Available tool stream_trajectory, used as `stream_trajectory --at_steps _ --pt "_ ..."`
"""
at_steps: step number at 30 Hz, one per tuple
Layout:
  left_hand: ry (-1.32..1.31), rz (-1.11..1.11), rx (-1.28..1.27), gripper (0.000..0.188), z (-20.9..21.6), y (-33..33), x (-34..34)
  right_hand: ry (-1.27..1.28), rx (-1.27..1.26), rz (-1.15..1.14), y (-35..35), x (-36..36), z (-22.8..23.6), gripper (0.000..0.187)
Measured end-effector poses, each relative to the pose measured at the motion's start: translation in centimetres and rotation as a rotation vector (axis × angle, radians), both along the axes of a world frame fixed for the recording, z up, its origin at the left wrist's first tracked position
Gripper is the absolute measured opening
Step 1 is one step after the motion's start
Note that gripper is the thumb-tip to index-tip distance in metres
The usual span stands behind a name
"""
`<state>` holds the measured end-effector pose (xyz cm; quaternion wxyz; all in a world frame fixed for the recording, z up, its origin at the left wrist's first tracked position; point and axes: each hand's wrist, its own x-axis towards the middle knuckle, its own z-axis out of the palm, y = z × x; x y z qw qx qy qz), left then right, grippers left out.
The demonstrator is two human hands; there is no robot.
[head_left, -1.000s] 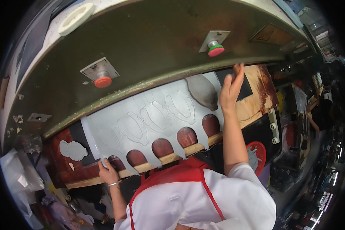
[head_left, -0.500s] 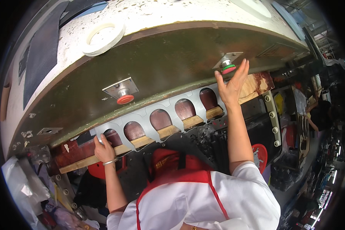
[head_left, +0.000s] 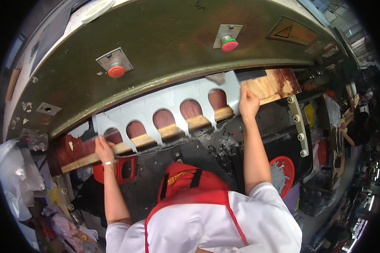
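A grey sheet (head_left: 164,105) with a row of arched cut-outs lies on the red-brown cutting board (head_left: 278,82) under the big olive-green press head (head_left: 164,46). My left hand (head_left: 103,148) grips the sheet's left lower corner at the board's wooden front edge (head_left: 173,130). My right hand (head_left: 248,102) holds the sheet's right edge. The sheet's lower fringe hangs over the front edge. A wristband sits on my left wrist.
Two red push buttons (head_left: 116,71) (head_left: 229,44) sit on metal plates on the press head. A red basket (head_left: 118,168) and a red round tray (head_left: 283,173) stand below. Plastic bags (head_left: 17,177) hang at left. Another person (head_left: 359,126) works at far right.
My right hand dropped from beside the right button to the sheet's right edge. Both hands have drawn the cut sheet forward from under the press head.
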<state>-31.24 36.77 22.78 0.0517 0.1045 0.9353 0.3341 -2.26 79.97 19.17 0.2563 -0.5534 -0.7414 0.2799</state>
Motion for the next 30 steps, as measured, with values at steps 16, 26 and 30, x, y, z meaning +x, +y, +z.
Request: stream_trajectory --at_steps 16,26,30 --pt "0.309 0.085 -0.085 0.025 10.8 -1.2 9.7 -0.344 0.044 0.437 -8.6 3.7 8.2 0.078" --pt "0.267 -1.039 1.078 0.033 30.3 11.7 17.5 -0.080 -0.069 0.157 -0.2 17.2 5.5 0.066" --pt "0.229 -1.340 1.238 0.035 30.3 13.0 19.3 -0.338 0.304 0.171 -2.3 20.7 4.5 0.068"
